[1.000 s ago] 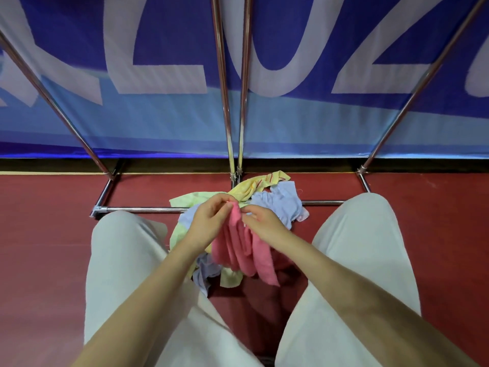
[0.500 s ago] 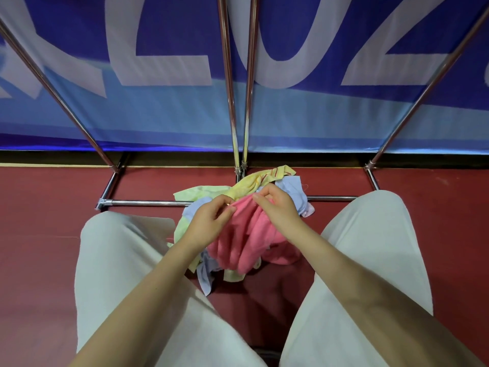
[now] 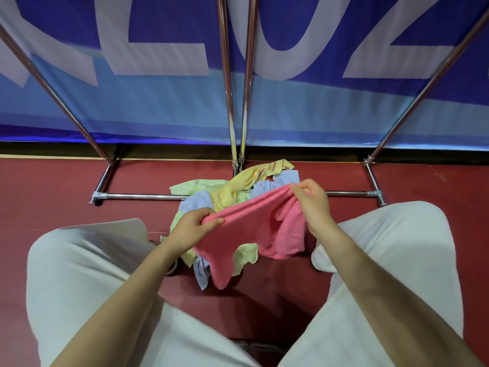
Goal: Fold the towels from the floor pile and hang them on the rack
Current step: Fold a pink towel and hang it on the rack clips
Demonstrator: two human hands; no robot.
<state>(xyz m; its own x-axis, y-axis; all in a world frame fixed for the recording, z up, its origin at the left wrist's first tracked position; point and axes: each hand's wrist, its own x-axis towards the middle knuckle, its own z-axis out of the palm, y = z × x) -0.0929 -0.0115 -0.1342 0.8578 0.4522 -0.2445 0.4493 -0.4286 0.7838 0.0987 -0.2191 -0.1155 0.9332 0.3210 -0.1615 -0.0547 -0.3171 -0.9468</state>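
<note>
A blue banner with large pale letters filled the twelve o'clock half of the view, above a red floor. The chrome rack stood before it, poles rising toward twelve and its base bar running from nine to three o'clock. The person's knees in pale trousers spread toward seven and five. At centre lay the towel pile of yellow, blue and green cloths, touching the base bar. Over it hung the pink towel, its upper edge stretched between both hands: the left hand pinched the eight o'clock corner, the right hand pinched the two o'clock corner.
</note>
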